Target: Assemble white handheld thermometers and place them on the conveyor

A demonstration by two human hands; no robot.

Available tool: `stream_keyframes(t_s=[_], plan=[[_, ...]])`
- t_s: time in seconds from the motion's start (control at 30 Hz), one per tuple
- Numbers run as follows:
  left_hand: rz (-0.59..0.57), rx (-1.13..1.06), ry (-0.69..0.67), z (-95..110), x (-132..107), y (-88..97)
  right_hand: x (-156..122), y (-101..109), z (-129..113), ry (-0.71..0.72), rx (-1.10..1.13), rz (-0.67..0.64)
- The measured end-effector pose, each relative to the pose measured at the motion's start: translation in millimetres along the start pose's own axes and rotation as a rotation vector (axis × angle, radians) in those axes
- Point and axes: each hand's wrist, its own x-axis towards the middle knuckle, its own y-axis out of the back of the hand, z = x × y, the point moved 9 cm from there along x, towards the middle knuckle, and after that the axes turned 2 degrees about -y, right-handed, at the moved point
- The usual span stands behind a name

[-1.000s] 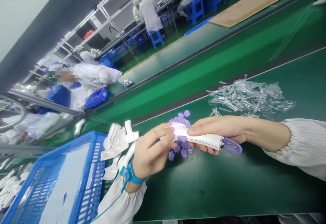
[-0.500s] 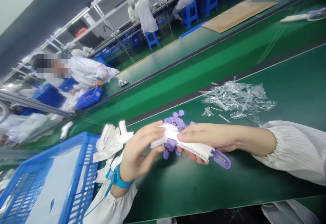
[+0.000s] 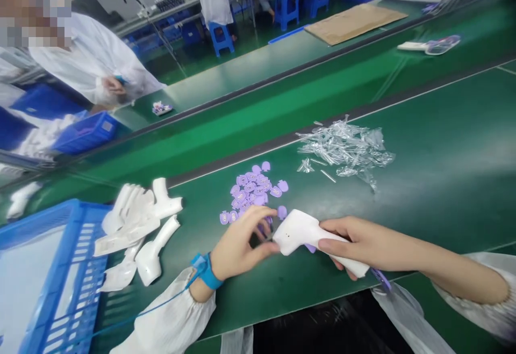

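Observation:
My right hand [image 3: 355,244] is wrapped round a white pistol-shaped housing [image 3: 300,230] with a purple end piece [image 3: 381,280] near the table's front edge. My left hand [image 3: 242,244] touches the housing's wide end with thumb and fingers curled in a pinch; a blue strap circles that wrist. Just behind my hands lies a heap of small purple parts [image 3: 252,190] on the green table [image 3: 443,193].
Several white housing shells [image 3: 137,225] lie left of my hands beside a blue crate [image 3: 44,279]. Clear plastic pieces [image 3: 346,150] are piled further back. A person in white sits across the conveyor at the upper left; others sit on blue stools far behind.
The view has tilted down and my hands with the housing have come nearer the front edge. The housing has turned so its wide end faces my left hand, which now only pinches it.

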Motion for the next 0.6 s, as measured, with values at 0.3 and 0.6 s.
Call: stream_keyframes(t_s=[0.3,0.6], plan=[[0.572,-0.638,0.014,22.1,33.7,21.6,19.6,-53.1,-40.6,0.135,0.319,-0.203],[0.689,-0.623,0.025,49.3,69.6,56.7,21.9,32.0,-201.4,0.872,0.242,0.645]])
